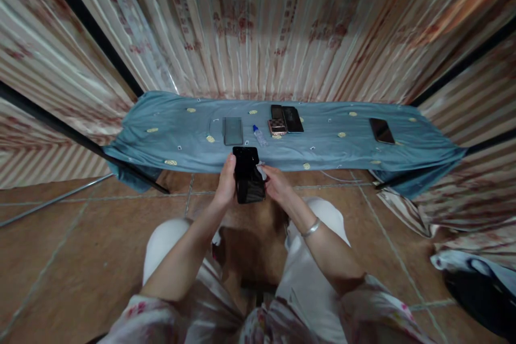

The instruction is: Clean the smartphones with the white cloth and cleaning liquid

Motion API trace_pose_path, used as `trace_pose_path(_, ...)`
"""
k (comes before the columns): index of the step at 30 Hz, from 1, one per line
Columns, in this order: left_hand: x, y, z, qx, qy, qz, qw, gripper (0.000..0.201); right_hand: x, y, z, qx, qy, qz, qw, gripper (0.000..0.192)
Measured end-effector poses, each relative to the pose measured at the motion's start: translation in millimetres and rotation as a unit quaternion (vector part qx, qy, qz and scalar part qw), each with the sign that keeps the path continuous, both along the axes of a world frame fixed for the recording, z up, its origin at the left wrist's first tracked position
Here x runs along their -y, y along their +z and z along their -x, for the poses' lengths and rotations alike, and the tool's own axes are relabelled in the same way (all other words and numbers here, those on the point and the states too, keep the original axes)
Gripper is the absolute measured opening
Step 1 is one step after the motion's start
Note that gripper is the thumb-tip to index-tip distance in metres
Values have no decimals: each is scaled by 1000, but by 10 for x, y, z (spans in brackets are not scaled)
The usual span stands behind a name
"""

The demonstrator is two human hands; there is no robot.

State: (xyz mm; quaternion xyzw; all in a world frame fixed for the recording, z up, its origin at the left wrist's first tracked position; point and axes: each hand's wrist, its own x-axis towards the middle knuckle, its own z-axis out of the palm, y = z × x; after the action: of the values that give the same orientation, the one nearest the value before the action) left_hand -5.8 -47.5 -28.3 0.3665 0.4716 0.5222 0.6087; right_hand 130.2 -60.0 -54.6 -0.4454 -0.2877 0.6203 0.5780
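Both the left hand (226, 185) and right hand (276, 183) grasp the black phone (248, 174) at its edges, so it could slip toward six o'clock onto the tiled floor (80, 247)

Phone (249, 174) between hands, before cloth (169, 134); bottle (259, 136) behind phone.

Worktop (169, 134), cloth-covered: left of the grey phone (233, 130) the surface lies open. Just right of the grey phone a small bottle (260, 136), then a cluster of three phones (284, 119), block passage. Right of the cluster, a broad free stretch up to a lone phone (381, 130).
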Motion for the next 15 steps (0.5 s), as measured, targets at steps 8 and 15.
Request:
trace_pose_path(8, 27, -345, -99, -254, -33, -163, 953, 104, -60, 27, -71, 26, -85, -16, 996, 32)
trace_pose_path(15, 63, -292, -132, -270, -62, -156, 948, 111, -16, 42, 34, 124, -73, -85, 986, 26)
